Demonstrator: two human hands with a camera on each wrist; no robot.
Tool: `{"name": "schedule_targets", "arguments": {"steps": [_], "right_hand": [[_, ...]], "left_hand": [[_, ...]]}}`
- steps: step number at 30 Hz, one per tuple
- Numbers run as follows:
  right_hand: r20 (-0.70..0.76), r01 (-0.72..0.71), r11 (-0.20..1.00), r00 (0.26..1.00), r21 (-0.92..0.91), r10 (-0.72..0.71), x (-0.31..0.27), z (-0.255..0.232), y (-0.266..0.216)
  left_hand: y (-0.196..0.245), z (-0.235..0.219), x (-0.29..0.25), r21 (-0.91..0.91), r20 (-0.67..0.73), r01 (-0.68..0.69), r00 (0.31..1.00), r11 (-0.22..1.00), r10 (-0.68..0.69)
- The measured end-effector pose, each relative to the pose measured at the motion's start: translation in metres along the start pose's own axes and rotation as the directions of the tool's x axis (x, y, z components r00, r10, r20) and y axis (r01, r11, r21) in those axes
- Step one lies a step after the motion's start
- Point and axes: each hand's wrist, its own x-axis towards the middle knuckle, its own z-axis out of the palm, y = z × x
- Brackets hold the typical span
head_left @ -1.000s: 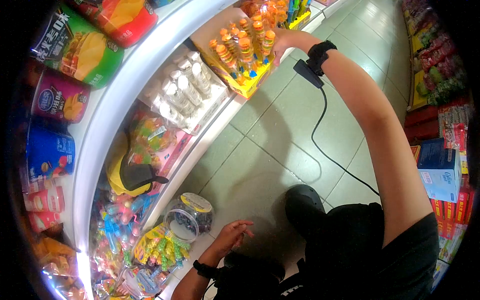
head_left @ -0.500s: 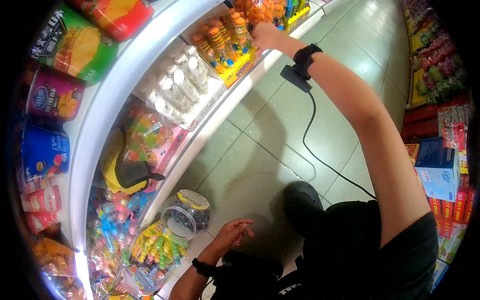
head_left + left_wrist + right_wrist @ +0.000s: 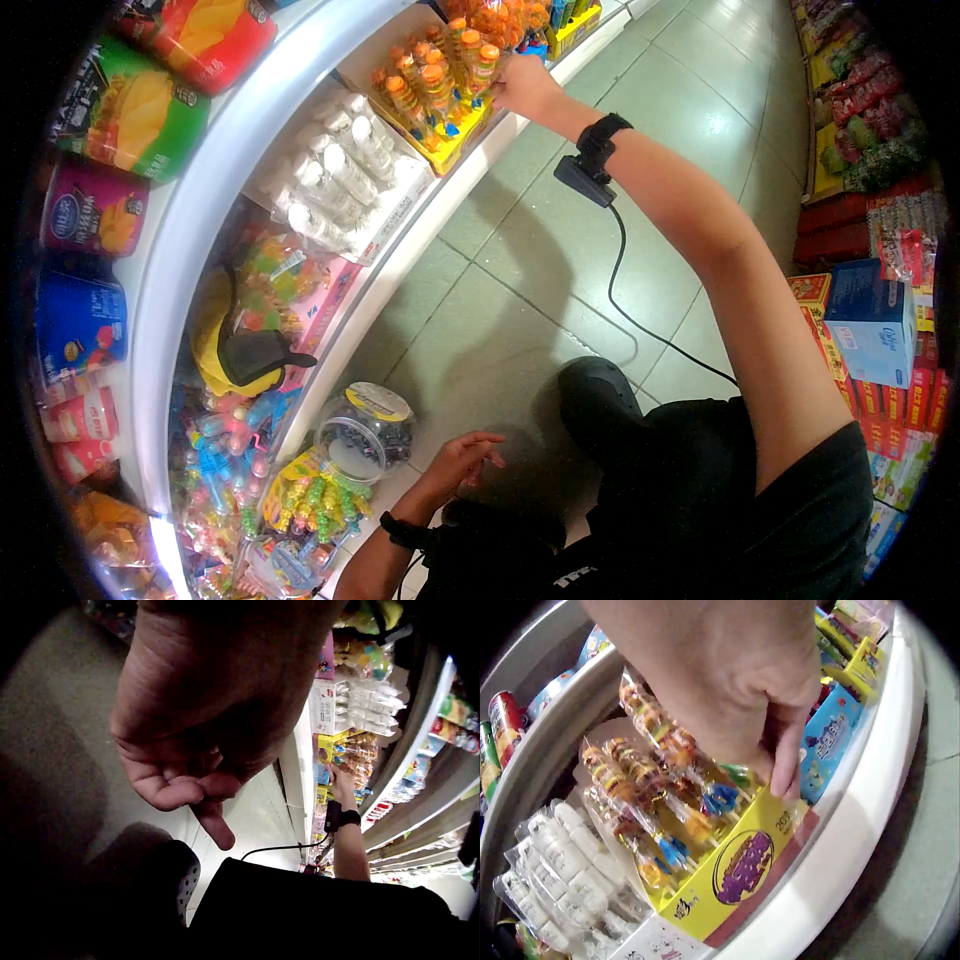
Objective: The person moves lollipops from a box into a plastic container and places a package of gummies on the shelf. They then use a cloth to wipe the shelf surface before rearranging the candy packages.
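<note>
On shelf [image 3: 847, 855], R hand [image 3: 727, 667] gripping box [image 3: 705, 889], logo [image 3: 744, 866] clear R-wrist only

The head view is bright, with wide-angle bending toward its black rim; glare whitens a lower stretch of shelf edge [image 3: 165, 550], and soft shadows cross the shiny floor [image 3: 690, 110]. The left wrist view is dim, the left hand [image 3: 210, 697] darkened; the right wrist view is brighter, slightly soft.

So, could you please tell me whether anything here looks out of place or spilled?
One thing seems odd: the yellow-and-black object, apparently unpackaged, among multicoloured plastic-wrapped sweets; I can't tell what it is. The yellow cardboard box at the right hand looks intact, and I see no spill.
</note>
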Motion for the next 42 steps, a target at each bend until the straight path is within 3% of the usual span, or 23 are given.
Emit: {"name": "schedule_targets", "arguments": {"steps": [2,3,5,6,8,12,14,15,17,18,19,20,21,25,27,34,39,42], "right_hand": [[0.163,0.016,0.992,0.986,0.126,-0.036,-0.003,-0.012,0.006],[0.165,0.013,0.992,0.986,0.125,-0.034,-0.008,-0.019,0.009],[0.216,-0.042,0.878,0.974,0.477,-0.071,-0.020,-0.030,0.027],[0.218,-0.042,0.878,0.973,0.477,-0.072,-0.028,-0.032,0.035],[0.292,-0.240,0.878,0.949,0.414,0.122,-0.040,-0.028,0.046],[0.251,-0.264,0.905,0.950,0.334,0.184,-0.062,-0.031,0.018],[0.062,-0.217,0.935,0.976,0.282,0.208,-0.064,-0.033,-0.018],[0.062,-0.217,0.935,0.976,0.281,0.209,-0.066,-0.030,-0.031],[0.056,-0.056,0.989,0.997,0.137,0.048,-0.071,-0.026,-0.050],[0.057,-0.053,0.989,0.997,0.137,0.045,-0.074,-0.020,-0.054],[-0.053,0.175,0.981,0.984,0.088,-0.171,-0.078,-0.013,-0.059],[-0.149,0.388,0.922,0.912,0.017,-0.381,-0.082,-0.008,-0.063],[-0.036,0.363,0.931,0.931,-0.018,-0.364,-0.087,-0.006,-0.064],[-0.077,0.346,0.932,0.932,-0.102,-0.355,-0.096,0.007,-0.072],[-0.010,0.316,0.926,0.946,-0.206,-0.325,-0.104,0.010,-0.077],[0.029,0.292,0.937,0.956,-0.193,-0.292,-0.098,0.011,-0.088],[0.027,0.348,0.916,0.936,-0.202,-0.350,-0.095,0.008,-0.078],[0.039,0.360,0.910,0.932,-0.207,-0.360,-0.092,0.012,-0.069]], "left_hand": [[-0.001,0.000,0.000,0.002,-0.002,0.002,1.000,1.000,-0.002],[-0.001,0.001,-0.001,0.005,-0.004,0.004,1.000,1.000,-0.004],[-0.001,0.002,-0.002,-0.013,-0.003,0.000,1.000,1.000,0.000],[-0.001,0.003,-0.002,-0.032,-0.004,-0.005,1.000,0.999,0.005],[-0.003,0.002,-0.002,-0.034,-0.001,-0.001,1.000,0.999,0.001],[0.001,0.005,-0.002,-0.031,-0.009,0.075,0.997,0.997,-0.075],[-0.001,0.004,0.001,-0.021,0.008,0.065,0.998,0.998,-0.065],[-0.002,0.004,0.002,-0.011,0.023,0.054,0.998,0.998,-0.053],[-0.001,0.003,0.004,0.009,0.028,0.051,0.998,0.999,-0.051],[-0.001,0.003,0.005,0.027,0.031,0.047,0.998,0.999,-0.048],[-0.001,0.004,0.005,0.022,0.029,0.045,0.999,0.999,-0.045],[0.000,0.005,0.005,0.031,0.024,0.038,0.999,0.999,-0.039],[0.000,0.006,0.005,0.041,0.019,0.032,0.999,0.999,-0.033],[-0.004,0.006,0.005,0.012,0.024,0.049,0.998,0.999,-0.049],[-0.007,0.005,0.005,-0.012,0.042,0.057,0.998,0.998,-0.056],[-0.004,0.009,0.010,0.037,0.072,0.069,0.995,0.997,-0.072],[0.010,0.012,0.009,0.145,0.046,0.039,0.998,0.989,-0.046],[0.007,0.011,0.008,0.115,0.038,0.055,0.997,0.992,-0.060]]}}
